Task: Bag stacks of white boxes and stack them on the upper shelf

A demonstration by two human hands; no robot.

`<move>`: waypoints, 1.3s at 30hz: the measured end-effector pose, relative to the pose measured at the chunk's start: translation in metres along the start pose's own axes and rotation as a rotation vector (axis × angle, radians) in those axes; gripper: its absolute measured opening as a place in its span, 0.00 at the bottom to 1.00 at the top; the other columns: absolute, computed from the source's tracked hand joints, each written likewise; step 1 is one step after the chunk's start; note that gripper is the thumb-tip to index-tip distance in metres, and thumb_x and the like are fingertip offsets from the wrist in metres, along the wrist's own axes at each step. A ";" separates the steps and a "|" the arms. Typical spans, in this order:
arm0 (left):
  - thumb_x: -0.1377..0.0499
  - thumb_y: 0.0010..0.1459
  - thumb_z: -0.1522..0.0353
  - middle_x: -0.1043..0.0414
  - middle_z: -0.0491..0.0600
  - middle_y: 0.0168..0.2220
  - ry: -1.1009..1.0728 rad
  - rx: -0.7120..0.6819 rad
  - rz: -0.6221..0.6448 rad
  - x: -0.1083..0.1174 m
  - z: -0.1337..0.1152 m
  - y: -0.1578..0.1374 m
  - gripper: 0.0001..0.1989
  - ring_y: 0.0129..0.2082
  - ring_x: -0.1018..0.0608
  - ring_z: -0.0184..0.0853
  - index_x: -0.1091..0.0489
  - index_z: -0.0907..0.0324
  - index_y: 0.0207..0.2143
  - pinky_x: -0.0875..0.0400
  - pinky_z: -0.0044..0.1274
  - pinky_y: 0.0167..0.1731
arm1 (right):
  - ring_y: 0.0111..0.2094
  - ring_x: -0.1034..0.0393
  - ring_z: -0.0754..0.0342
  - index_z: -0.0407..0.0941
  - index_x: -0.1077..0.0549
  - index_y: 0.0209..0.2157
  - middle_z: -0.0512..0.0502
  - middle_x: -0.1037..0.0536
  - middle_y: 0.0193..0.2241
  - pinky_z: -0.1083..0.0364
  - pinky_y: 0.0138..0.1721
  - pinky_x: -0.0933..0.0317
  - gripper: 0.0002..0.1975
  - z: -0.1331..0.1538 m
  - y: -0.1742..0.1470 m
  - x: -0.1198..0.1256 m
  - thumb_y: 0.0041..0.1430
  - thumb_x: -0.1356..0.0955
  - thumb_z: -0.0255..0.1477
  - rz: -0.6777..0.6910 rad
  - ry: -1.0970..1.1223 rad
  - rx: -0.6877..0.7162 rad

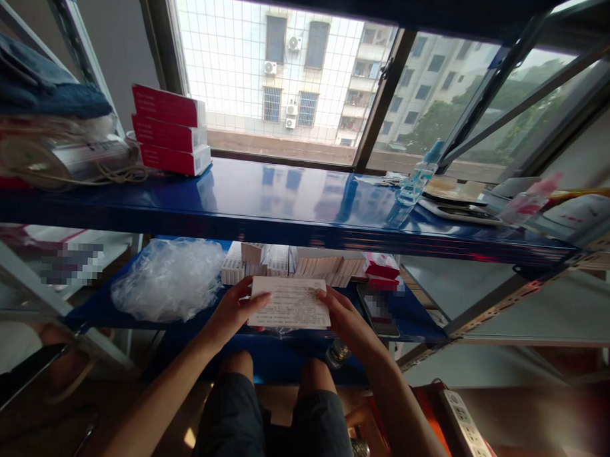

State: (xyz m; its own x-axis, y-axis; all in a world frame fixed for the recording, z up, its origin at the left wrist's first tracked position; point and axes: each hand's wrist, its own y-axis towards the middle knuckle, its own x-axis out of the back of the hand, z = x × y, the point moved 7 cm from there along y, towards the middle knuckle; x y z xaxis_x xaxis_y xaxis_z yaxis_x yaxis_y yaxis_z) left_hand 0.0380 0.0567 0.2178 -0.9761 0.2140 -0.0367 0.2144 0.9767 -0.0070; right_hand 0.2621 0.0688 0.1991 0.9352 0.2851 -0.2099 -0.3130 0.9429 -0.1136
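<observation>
A white leaflet (288, 306) covered in small dark print is held level above my knees. My left hand (239, 304) grips its left end, thumb on top and fingers underneath. At the opposite end, my right hand (335, 308) pinches it the same way. Whether it is one folded sheet or several stacked, I cannot tell. Just behind it, rows of white folded papers (314, 263) stand packed on the lower blue shelf (416, 319). A crumpled clear plastic bag (170, 280) lies left of my left hand. Red-and-white boxes (382, 268) sit beyond my right hand.
A dark phone (378, 311) lies right of my right hand. The upper blue shelf (286, 194) bears stacked red boxes (167, 130), a clear spray bottle (421, 176) and a pink bottle (531, 200). A power strip (471, 431) is at lower right.
</observation>
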 end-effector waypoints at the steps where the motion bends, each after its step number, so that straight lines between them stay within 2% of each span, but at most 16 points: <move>1: 0.32 0.56 0.51 0.21 0.55 0.44 0.002 0.007 -0.007 0.002 0.002 0.000 0.29 0.39 0.17 0.46 0.28 0.59 0.52 0.18 0.30 0.28 | 0.50 0.22 0.40 0.52 0.23 0.55 0.42 0.18 0.50 0.48 0.42 0.23 0.27 -0.002 0.001 0.000 0.59 0.27 0.50 0.026 -0.012 -0.033; 3: 0.32 0.56 0.51 0.21 0.56 0.44 0.015 0.020 -0.003 0.006 0.004 0.002 0.30 0.39 0.17 0.47 0.29 0.60 0.53 0.18 0.30 0.28 | 0.50 0.22 0.40 0.51 0.22 0.55 0.42 0.19 0.51 0.48 0.40 0.22 0.27 -0.005 0.002 0.000 0.58 0.26 0.50 0.073 -0.048 -0.088; 6: 0.31 0.57 0.52 0.22 0.56 0.48 0.046 0.002 0.028 0.014 0.001 0.003 0.33 0.43 0.17 0.46 0.32 0.58 0.59 0.17 0.30 0.33 | 0.49 0.22 0.41 0.47 0.23 0.54 0.41 0.18 0.50 0.46 0.44 0.23 0.28 0.001 0.005 -0.001 0.57 0.24 0.47 0.147 -0.108 -0.092; 10: 0.25 0.49 0.61 0.27 0.54 0.57 0.177 -0.105 0.126 0.024 -0.018 0.001 0.50 0.54 0.21 0.47 0.45 0.49 0.70 0.20 0.33 0.49 | 0.55 0.25 0.40 0.49 0.31 0.61 0.40 0.20 0.54 0.42 0.54 0.28 0.41 0.025 0.007 -0.003 0.46 0.18 0.38 0.210 -0.181 0.092; 12: 0.23 0.45 0.65 0.28 0.55 0.59 0.299 -0.198 0.131 0.027 -0.034 -0.002 0.53 0.56 0.22 0.47 0.44 0.48 0.69 0.22 0.34 0.53 | 0.58 0.28 0.40 0.51 0.35 0.63 0.38 0.23 0.58 0.42 0.58 0.31 0.46 0.039 0.005 -0.004 0.44 0.17 0.34 0.238 -0.261 0.235; 16: 0.23 0.46 0.67 0.27 0.55 0.58 0.527 -0.438 0.068 0.030 -0.065 -0.012 0.43 0.56 0.22 0.47 0.37 0.53 0.62 0.24 0.35 0.56 | 0.66 0.36 0.38 0.53 0.39 0.67 0.36 0.34 0.67 0.41 0.62 0.34 0.49 0.064 -0.004 -0.006 0.47 0.18 0.31 0.191 -0.470 0.521; 19: 0.27 0.51 0.72 0.31 0.57 0.62 0.717 -0.671 0.052 0.025 -0.080 -0.022 0.37 0.61 0.25 0.47 0.38 0.54 0.61 0.27 0.37 0.60 | 0.67 0.38 0.38 0.53 0.38 0.67 0.38 0.34 0.67 0.39 0.65 0.38 0.43 0.078 -0.014 -0.015 0.53 0.21 0.27 0.167 -0.736 0.727; 21: 0.31 0.56 0.76 0.35 0.59 0.65 0.828 -0.859 0.064 0.021 -0.086 -0.029 0.33 0.66 0.31 0.47 0.39 0.54 0.61 0.30 0.40 0.63 | 0.69 0.40 0.39 0.52 0.36 0.66 0.38 0.32 0.67 0.37 0.67 0.41 0.37 0.083 -0.023 -0.021 0.57 0.26 0.21 0.128 -0.924 0.902; 23: 0.34 0.57 0.78 0.37 0.59 0.67 0.929 -1.025 0.082 0.019 -0.086 -0.035 0.29 0.70 0.36 0.48 0.38 0.53 0.58 0.32 0.44 0.64 | 0.71 0.44 0.40 0.52 0.35 0.64 0.39 0.36 0.69 0.36 0.67 0.41 0.34 0.084 -0.031 -0.025 0.59 0.30 0.16 0.077 -1.047 1.059; 25: 0.35 0.58 0.79 0.37 0.57 0.68 1.025 -1.128 0.070 0.018 -0.083 -0.039 0.26 0.71 0.38 0.47 0.35 0.52 0.55 0.33 0.47 0.64 | 0.71 0.45 0.41 0.52 0.32 0.60 0.41 0.41 0.72 0.37 0.65 0.38 0.31 0.080 -0.034 -0.024 0.59 0.33 0.14 0.033 -1.122 1.131; 28: 0.36 0.61 0.77 0.32 0.50 0.65 1.098 -1.141 0.036 0.021 -0.079 -0.040 0.17 0.69 0.35 0.44 0.29 0.49 0.49 0.34 0.47 0.65 | 0.68 0.39 0.42 0.53 0.25 0.51 0.48 0.36 0.70 0.38 0.64 0.36 0.21 0.075 -0.032 -0.017 0.60 0.32 0.18 -0.041 -1.140 1.055; 31: 0.36 0.63 0.72 0.26 0.48 0.60 1.062 -0.965 0.049 0.024 -0.077 -0.033 0.10 0.66 0.30 0.45 0.26 0.48 0.44 0.35 0.49 0.65 | 0.65 0.35 0.40 0.56 0.22 0.44 0.51 0.28 0.64 0.35 0.66 0.40 0.13 0.075 -0.028 -0.008 0.59 0.28 0.25 -0.086 -1.032 0.864; 33: 0.35 0.62 0.70 0.25 0.49 0.59 0.986 -0.881 0.060 0.026 -0.078 -0.029 0.08 0.66 0.29 0.47 0.25 0.48 0.43 0.37 0.51 0.66 | 0.65 0.35 0.38 0.56 0.21 0.42 0.51 0.26 0.62 0.33 0.66 0.42 0.10 0.077 -0.026 -0.007 0.58 0.27 0.28 -0.088 -0.970 0.781; 36: 0.33 0.60 0.70 0.27 0.51 0.61 0.867 -0.925 0.074 0.025 -0.083 -0.031 0.13 0.66 0.30 0.49 0.25 0.48 0.46 0.36 0.50 0.65 | 0.67 0.38 0.36 0.55 0.21 0.44 0.48 0.27 0.63 0.31 0.67 0.45 0.12 0.081 -0.028 -0.009 0.57 0.25 0.29 -0.075 -0.910 0.767; 39: 0.32 0.58 0.70 0.29 0.54 0.64 0.774 -0.921 0.091 0.025 -0.083 -0.035 0.22 0.66 0.31 0.50 0.29 0.48 0.54 0.34 0.47 0.64 | 0.68 0.40 0.33 0.54 0.22 0.50 0.42 0.27 0.63 0.31 0.68 0.48 0.23 0.083 -0.032 -0.008 0.52 0.22 0.31 -0.042 -0.816 0.764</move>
State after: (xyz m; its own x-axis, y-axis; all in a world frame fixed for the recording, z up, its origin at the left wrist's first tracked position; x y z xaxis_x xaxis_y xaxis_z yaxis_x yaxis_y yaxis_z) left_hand 0.0035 0.0291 0.3004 -0.7882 -0.0736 0.6110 0.4861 0.5343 0.6915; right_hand 0.2785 0.0508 0.2845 0.8587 0.0131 0.5123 -0.3569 0.7326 0.5796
